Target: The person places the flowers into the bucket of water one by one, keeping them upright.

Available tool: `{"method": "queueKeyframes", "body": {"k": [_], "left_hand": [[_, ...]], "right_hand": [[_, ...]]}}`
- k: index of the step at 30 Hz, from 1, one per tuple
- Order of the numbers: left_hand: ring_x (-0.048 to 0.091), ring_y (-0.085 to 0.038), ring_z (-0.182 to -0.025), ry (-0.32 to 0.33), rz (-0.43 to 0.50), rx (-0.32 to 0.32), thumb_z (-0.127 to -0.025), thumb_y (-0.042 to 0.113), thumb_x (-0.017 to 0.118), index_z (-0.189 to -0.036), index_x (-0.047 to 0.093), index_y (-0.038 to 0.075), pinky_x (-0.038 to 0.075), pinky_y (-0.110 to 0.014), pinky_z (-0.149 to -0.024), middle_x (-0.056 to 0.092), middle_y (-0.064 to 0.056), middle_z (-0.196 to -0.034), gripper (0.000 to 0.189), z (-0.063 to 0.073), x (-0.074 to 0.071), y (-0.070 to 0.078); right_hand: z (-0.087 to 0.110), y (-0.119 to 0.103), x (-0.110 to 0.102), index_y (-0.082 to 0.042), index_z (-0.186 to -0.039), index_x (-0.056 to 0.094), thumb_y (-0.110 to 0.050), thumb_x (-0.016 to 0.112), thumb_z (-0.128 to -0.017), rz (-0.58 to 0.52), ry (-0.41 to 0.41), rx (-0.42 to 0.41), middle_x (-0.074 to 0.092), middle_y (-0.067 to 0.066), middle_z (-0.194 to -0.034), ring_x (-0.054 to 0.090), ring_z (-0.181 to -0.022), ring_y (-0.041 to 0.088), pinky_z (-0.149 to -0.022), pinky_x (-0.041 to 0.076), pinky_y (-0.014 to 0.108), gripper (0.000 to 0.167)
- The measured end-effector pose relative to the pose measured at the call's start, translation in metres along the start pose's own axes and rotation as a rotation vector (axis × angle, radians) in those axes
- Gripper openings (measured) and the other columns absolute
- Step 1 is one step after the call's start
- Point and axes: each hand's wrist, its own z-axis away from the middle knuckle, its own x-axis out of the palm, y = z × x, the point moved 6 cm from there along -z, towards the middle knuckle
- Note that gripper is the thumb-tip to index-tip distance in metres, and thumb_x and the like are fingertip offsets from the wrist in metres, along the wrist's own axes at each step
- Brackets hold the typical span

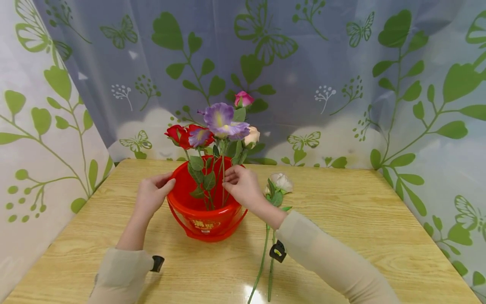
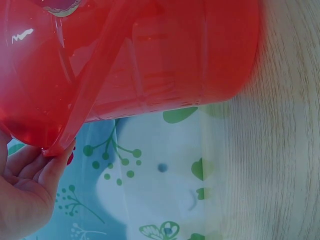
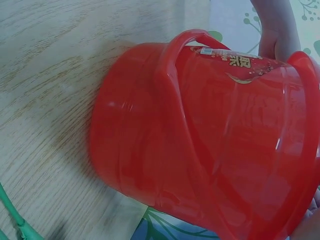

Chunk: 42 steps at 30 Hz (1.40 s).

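Note:
A red plastic bucket (image 1: 231, 220) stands upright on the table, its handle hanging down at the front. At its left rim, my left hand (image 1: 149, 193) grips the edge, thumb on top and fingers outside; the left wrist view shows these fingers (image 2: 47, 172) beside the handle's joint. Over the right rim reaches my right hand (image 1: 246, 185), pinching the thin stem of a purple iris (image 1: 221, 118) inside the bucket. Around it stand red roses (image 1: 177, 135), a pink rosebud (image 1: 244, 99) and a peach rose (image 1: 252, 137). In the right wrist view, the bucket (image 3: 140, 115) mostly hides that hand.
Right of the bucket, a white rose (image 1: 282, 182) lies on the wooden table (image 1: 341, 219), two green stems (image 1: 262, 257) pointing towards the front edge. My right forearm crosses over them. A leaf-patterned curtain (image 1: 303, 84) closes off the back and sides.

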Motion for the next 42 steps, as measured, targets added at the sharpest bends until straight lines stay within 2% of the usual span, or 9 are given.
{"method": "queueKeyframes", "body": {"k": [5, 10, 18, 29, 37, 42], "left_hand": [[0.058, -0.028, -0.093, 0.002, -0.003, 0.003, -0.087, 0.015, 0.055, -0.114, 0.057, -0.006, 0.05, -0.032, -0.073, 0.06, -0.021, -0.103, 0.034, -0.001, 0.0, -0.001], [0.059, -0.028, -0.092, 0.0, -0.005, 0.001, -0.087, 0.017, 0.055, -0.113, 0.057, -0.006, 0.049, -0.025, -0.07, 0.06, -0.022, -0.102, 0.035, 0.0, 0.0, 0.0], [0.058, -0.028, -0.093, 0.001, 0.002, 0.0, -0.087, 0.016, 0.055, -0.114, 0.057, -0.006, 0.049, -0.032, -0.073, 0.06, -0.021, -0.104, 0.035, -0.001, 0.0, -0.001], [0.058, -0.028, -0.094, 0.007, 0.0, 0.002, -0.086, 0.015, 0.056, -0.113, 0.058, -0.006, 0.049, -0.032, -0.074, 0.06, -0.022, -0.103, 0.034, -0.001, 0.0, -0.001], [0.056, -0.03, -0.097, -0.001, 0.016, 0.003, -0.087, 0.015, 0.055, -0.114, 0.056, -0.008, 0.048, -0.038, -0.077, 0.058, -0.024, -0.105, 0.035, 0.0, 0.001, 0.0], [0.056, -0.03, -0.097, -0.003, 0.012, -0.008, -0.087, 0.017, 0.055, -0.114, 0.056, -0.007, 0.048, -0.039, -0.078, 0.058, -0.023, -0.106, 0.036, 0.0, 0.001, 0.0]], "right_hand": [[0.001, -0.001, 0.0, 0.002, -0.088, 0.059, 0.003, 0.063, -0.076, 0.0, 0.0, -0.026, 0.062, 0.01, -0.08, 0.061, -0.073, 0.02, -0.064, 0.05, 0.023, 0.013], [0.002, -0.001, 0.001, 0.003, -0.09, 0.059, 0.003, 0.062, -0.078, -0.01, -0.015, -0.028, 0.063, 0.009, -0.081, 0.06, -0.074, 0.019, -0.064, 0.05, 0.023, 0.013], [0.007, -0.001, -0.004, 0.002, -0.092, 0.059, -0.001, 0.063, -0.079, -0.056, -0.016, -0.042, 0.061, 0.007, -0.085, 0.059, -0.078, 0.019, -0.066, 0.05, 0.024, 0.014], [0.025, 0.001, -0.027, -0.002, -0.089, 0.062, -0.002, 0.065, -0.078, -0.109, 0.046, -0.042, 0.062, 0.005, -0.085, 0.06, -0.078, 0.016, -0.066, 0.049, 0.027, 0.012], [0.038, 0.017, -0.042, 0.006, -0.091, 0.06, 0.003, 0.064, -0.077, -0.143, 0.071, -0.032, 0.062, 0.01, -0.085, 0.061, -0.078, 0.021, -0.068, 0.05, 0.029, 0.015], [0.046, 0.026, -0.051, 0.002, -0.089, 0.061, 0.002, 0.064, -0.077, -0.114, 0.088, -0.007, 0.062, 0.009, -0.084, 0.061, -0.078, 0.02, -0.067, 0.05, 0.029, 0.013]]}}
